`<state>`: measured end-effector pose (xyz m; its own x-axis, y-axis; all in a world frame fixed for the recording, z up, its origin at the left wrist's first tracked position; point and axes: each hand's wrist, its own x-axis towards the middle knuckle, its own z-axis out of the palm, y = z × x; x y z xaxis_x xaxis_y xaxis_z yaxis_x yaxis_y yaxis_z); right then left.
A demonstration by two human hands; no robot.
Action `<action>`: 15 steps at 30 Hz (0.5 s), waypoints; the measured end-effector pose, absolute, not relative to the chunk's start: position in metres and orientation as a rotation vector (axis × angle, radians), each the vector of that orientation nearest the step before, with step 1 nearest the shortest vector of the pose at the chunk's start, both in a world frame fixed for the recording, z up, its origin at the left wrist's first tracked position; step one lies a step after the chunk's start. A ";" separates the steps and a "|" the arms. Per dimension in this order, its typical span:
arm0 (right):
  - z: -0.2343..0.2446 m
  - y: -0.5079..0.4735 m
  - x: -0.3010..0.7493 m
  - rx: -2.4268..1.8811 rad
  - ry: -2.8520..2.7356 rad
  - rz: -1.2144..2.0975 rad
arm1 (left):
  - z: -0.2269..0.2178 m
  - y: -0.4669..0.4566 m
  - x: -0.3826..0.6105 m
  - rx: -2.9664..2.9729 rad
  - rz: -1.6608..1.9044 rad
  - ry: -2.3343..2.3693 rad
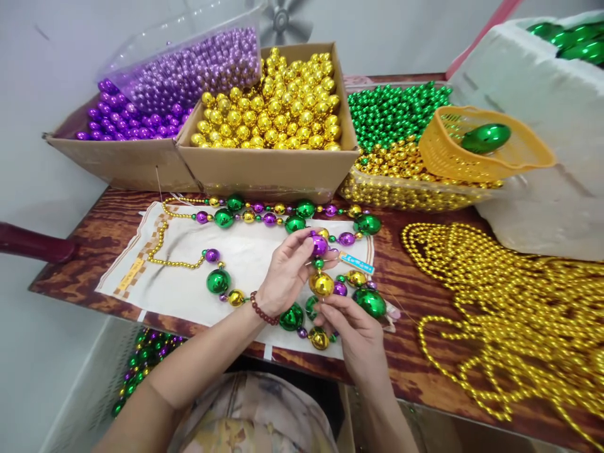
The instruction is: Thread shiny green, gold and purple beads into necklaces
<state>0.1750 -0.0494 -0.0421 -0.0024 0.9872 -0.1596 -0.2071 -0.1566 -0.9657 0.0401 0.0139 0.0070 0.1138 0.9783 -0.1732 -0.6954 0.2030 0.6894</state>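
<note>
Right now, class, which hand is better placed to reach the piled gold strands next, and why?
Probably the right hand: it is nearer the piled gold strands, which lie on its own side. The left hand is farther off, gripping a purple bead.

Light is bright and even; white glints dot the strung beads [321, 284], faint shadows streak the white cloth [185, 242], the fan [282, 22] looks soft, and edges stretch (a wide-angle effect).
</note>
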 end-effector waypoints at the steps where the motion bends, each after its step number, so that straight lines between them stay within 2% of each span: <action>1: -0.043 -0.049 0.175 -1.181 -0.967 1.388 | 0.008 0.015 0.040 0.547 1.280 0.693; 8: -0.048 -0.042 0.190 -1.147 -0.862 1.265 | 0.028 0.049 0.013 1.206 1.058 0.683; 12: -0.048 -0.038 0.203 -1.101 -0.801 1.212 | 0.009 0.067 -0.017 1.555 0.987 1.073; 15: -0.052 -0.039 0.214 -1.106 -0.750 1.175 | -0.014 0.067 -0.025 1.848 0.723 1.323</action>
<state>0.2140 -0.0392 -0.0517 0.2591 0.9623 -0.0832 -0.3302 0.0073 -0.9439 -0.0250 0.0669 -0.0144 0.3098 0.9505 0.0248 0.5339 -0.1955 0.8226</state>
